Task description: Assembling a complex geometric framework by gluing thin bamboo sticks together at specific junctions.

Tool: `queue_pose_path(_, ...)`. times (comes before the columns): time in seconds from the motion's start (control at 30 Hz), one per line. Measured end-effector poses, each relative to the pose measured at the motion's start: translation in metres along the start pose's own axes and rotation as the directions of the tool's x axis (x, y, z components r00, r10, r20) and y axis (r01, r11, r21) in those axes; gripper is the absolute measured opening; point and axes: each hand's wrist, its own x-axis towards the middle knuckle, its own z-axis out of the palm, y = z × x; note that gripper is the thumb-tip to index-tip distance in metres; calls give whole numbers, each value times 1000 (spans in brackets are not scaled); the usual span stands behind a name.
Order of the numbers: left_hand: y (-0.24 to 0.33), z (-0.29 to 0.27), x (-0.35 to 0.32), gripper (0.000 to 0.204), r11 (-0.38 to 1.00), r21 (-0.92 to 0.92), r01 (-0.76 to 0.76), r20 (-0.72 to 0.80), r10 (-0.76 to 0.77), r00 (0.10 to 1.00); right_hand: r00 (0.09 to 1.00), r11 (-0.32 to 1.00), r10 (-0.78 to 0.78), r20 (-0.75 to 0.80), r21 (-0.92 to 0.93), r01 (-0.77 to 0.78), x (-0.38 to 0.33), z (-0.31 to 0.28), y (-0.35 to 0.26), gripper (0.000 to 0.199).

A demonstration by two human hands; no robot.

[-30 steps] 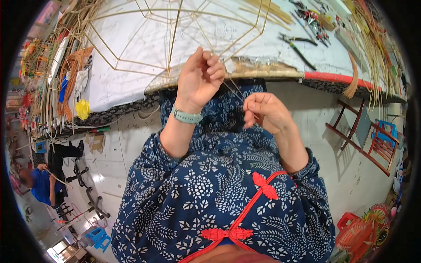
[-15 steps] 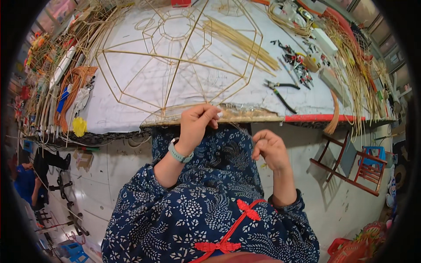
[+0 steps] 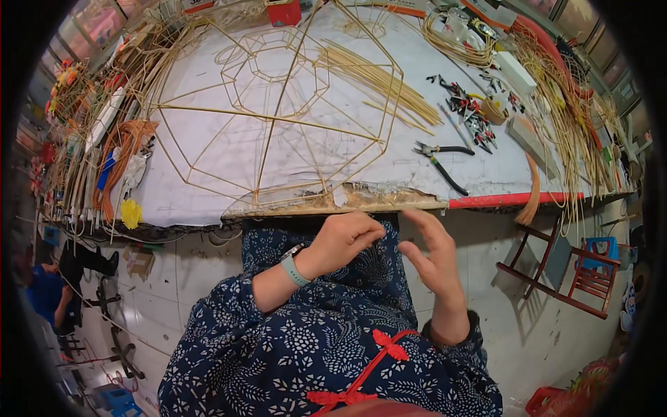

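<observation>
From my head camera I look down on a long worktop (image 3: 208, 187) covered with a pale, marked sheet, its near edge worn and crumbling, with a red strip along the right part of that edge. My left hand (image 3: 344, 240) is curled just below that worn edge, fingers bent in together; whether it pinches anything I cannot tell. My right hand (image 3: 434, 260) hangs beside it, apart from it, fingers spread and holding nothing. Both are over my lap, in front of my blue patterned jacket (image 3: 313, 347).

The bamboo frame (image 3: 278, 132), a many-sided cage of thin strips, stands on the worktop straight ahead of my hands, its base reaching the near edge. A bundle of loose bamboo strips (image 3: 379, 80) lies to its right. Further right, black-handled pliers (image 3: 441, 156) lie on the sheet, well apart from my hands. Coils of cane (image 3: 577, 118) crowd the right end, and orange strips (image 3: 121, 149) lie at the left.

Below the worktop the floor is pale tile. A dark red wooden frame (image 3: 563, 271) stands to my right, and a person in blue (image 3: 45, 295) sits at the far left.
</observation>
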Motion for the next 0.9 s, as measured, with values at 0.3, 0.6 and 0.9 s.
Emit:
queue_pose_path(0.3,6,-9,13,8,975,-200,94,-189,-132,973,943,714,299,147,620,-324,39,38,0,15)
queue_pose_path(0.6,-49,-29,70,20,992,-60,110,-481,-125,868,911,826,334,-244,541,-158,83,34,48,9)
queue_pose_path(0.9,-20,-44,92,19,791,-610,42,-330,-302,894,936,748,322,-141,644,-160,129,37,39,14)
